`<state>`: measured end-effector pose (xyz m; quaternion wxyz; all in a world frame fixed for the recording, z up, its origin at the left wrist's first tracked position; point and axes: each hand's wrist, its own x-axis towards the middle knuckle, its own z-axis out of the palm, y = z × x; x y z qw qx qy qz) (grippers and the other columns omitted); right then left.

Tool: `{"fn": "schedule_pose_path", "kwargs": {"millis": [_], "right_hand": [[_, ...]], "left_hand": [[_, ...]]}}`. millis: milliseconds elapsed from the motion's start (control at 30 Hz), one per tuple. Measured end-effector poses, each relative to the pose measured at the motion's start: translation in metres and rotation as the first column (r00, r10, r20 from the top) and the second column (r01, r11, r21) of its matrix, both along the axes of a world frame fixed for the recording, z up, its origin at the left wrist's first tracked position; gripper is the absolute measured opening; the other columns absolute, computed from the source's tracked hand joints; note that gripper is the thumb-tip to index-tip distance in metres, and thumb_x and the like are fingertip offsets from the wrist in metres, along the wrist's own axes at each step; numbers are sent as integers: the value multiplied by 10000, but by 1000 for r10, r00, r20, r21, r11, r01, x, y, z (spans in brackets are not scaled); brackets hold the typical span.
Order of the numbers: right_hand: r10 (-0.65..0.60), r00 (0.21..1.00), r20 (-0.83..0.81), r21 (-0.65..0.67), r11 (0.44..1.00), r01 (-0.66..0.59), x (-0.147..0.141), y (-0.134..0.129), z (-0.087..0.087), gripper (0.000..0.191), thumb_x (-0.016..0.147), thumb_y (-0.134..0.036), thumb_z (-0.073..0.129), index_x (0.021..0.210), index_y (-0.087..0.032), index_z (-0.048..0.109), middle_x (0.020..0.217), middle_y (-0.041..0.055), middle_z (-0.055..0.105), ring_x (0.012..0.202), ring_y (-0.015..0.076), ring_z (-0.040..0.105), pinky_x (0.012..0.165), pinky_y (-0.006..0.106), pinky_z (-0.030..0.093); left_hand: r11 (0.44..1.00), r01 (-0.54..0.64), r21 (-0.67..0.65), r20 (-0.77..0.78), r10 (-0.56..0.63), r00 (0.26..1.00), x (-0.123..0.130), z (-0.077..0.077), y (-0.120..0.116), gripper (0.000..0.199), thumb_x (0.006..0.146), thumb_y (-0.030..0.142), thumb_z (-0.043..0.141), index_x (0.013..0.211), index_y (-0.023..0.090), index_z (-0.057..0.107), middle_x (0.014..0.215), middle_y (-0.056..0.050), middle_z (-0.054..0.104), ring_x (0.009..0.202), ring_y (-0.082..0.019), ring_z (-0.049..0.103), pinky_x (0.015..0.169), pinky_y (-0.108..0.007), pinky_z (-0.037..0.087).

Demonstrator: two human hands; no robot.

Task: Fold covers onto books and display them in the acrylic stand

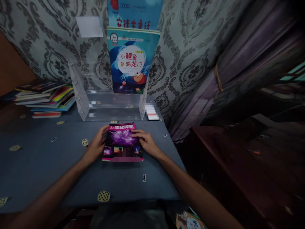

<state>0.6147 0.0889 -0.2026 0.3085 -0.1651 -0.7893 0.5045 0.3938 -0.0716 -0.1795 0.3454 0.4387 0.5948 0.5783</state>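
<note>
One magazine, partly under right hand

Dimly lit throughout, darkening to near black at upper right. Stretched and blurred toward the right edge, past the curtain. Faintly glinting along the clear rack. Pixelated over the white card and lower cover of the purple magazine.
</note>
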Motion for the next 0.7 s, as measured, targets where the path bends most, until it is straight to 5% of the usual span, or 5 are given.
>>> {"fn": "schedule_pose_path", "kwargs": {"millis": [100, 200, 433, 533, 700], "right_hand": [[-4, 1000, 21, -13, 1000, 5, 0, -1, 2, 417, 809, -100, 498, 1015, -280, 813, 1245, 52, 728, 1209, 241, 652, 1101, 477, 454], [-51, 999, 9, -11, 999, 51, 1, -2, 4, 364, 866, -165, 512, 1080, -265, 789, 1272, 71, 696, 1208, 249, 635, 1053, 447, 486], [-226, 974, -9, -183, 958, 221, -9, -8, -4, 603, 894, -411, 642, 1465, -276, 502, 1486, 110, 531, 807, 148, 630, 760, 313, 546], [-309, 950, -46, -423, 868, 261, -18, -9, -2, 657, 832, -524, 716, 1406, -261, 533, 1302, 97, 670, 844, 180, 663, 799, 323, 556], [-357, 932, -55, -707, 673, 216, -32, -11, 8, 560, 707, -686, 763, 991, -208, 694, 942, 55, 762, 888, 235, 708, 766, 324, 571]], "left_hand": [[998, -66, -16, 94, 67, 993, -3, -5, 1, 654, 718, 294, 800, 1301, 249, 509, 1429, -112, 569, 1357, -278, 540, 1085, -402, 484], [987, -110, -121, 264, 139, 955, -8, -5, 2, 589, 736, 279, 784, 1264, 236, 529, 1134, -58, 701, 991, -202, 702, 842, -314, 571], [972, -32, -231, 537, 155, 829, -7, 8, 15, 289, 730, 250, 826, 959, 162, 674, 736, 9, 676, 589, -103, 625, 549, -199, 509], [974, 39, -221, 546, 91, 833, 0, 13, 19, 259, 713, 313, 851, 841, 147, 699, 717, -23, 694, 579, -122, 630, 530, -214, 509], [988, 46, -148, 542, 42, 839, 15, 19, 26, 348, 684, 419, 866, 870, 159, 727, 779, -50, 745, 653, -162, 674, 607, -258, 539]]}}
